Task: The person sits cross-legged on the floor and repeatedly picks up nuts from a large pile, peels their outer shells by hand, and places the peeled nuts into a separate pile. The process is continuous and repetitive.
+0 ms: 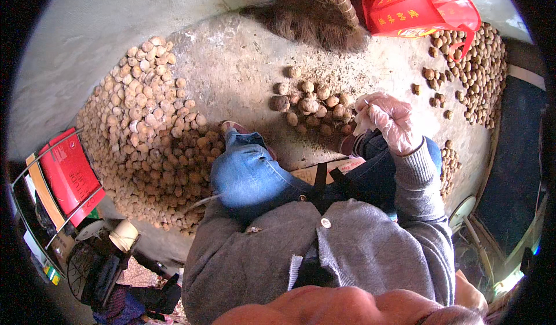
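Note:
My right hand [391, 119], in a thin clear plastic glove, is raised just right of a small heap of round brown tubers or nuts [322, 103]. Its fingers are bent and bunched at the heap's right side, and whether something small is between them I cannot tell. My left hand is out of view, while the left sleeve [217, 225] ends beside my left knee. A thin pale strip [207, 201] juts out there. Beyond that knee spreads a large pile of the same round pieces [147, 151], paler at the far end and darker near my leg.
Smaller brown pieces [482, 77] lie piled at the right. A red bag [402, 12] bearing writing rests against them, with a fibre broom [317, 17] beside it. Dirt crumbs dot the concrete floor [226, 64]. A metal rack with a red item [71, 173] stands left, near a cream container [124, 235].

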A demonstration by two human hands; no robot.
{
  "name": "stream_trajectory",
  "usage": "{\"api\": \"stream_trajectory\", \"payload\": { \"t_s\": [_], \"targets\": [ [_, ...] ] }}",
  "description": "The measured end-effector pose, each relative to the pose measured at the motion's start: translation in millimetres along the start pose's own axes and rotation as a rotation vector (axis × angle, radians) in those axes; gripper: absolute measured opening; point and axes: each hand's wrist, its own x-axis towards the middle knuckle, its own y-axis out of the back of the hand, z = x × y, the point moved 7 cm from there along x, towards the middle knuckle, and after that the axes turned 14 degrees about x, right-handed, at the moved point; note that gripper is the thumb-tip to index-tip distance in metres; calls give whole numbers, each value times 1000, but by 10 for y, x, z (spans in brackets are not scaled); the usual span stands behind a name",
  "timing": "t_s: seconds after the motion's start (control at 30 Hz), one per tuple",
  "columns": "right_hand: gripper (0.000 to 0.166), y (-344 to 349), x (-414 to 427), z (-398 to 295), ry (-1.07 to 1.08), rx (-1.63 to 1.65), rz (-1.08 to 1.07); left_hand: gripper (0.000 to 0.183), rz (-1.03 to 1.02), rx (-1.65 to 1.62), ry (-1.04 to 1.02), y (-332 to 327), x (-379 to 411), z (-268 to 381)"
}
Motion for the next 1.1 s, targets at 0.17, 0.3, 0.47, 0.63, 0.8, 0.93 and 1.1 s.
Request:
{"api": "stream_trajectory", "payload": {
  "t_s": [0.17, 0.3, 0.47, 0.63, 0.8, 0.93, 1.1],
  "targets": [
    [30, 20, 12, 132, -237, 114, 14, 29, -8, -118, 21, 128, -63, -44],
    [31, -113, 51, 177, -330, 239, -40, 29, -53, -675, 94, 493, -223, -191],
    [39, -502, 186, -146, -183, 282, -211, 30, 88, -1423, -432, 2168, -903, 659],
    [32, -777, 298, -300, -143, 243, -346, 33, -140, -1595, -845, 3187, -1748, 1836],
    [23, -488, 432, -200, -47, 401, -75, 41, -345, -1738, -864, 3169, -2228, 2783],
    [19, -354, 499, -166, -47, 361, -4, 40, -671, -1846, -825, 2894, -2303, 3134],
    [19, -331, 461, -214, 34, 204, -42, 33, -589, -1763, -783, 2750, -2221, 3243]
  ]
}}
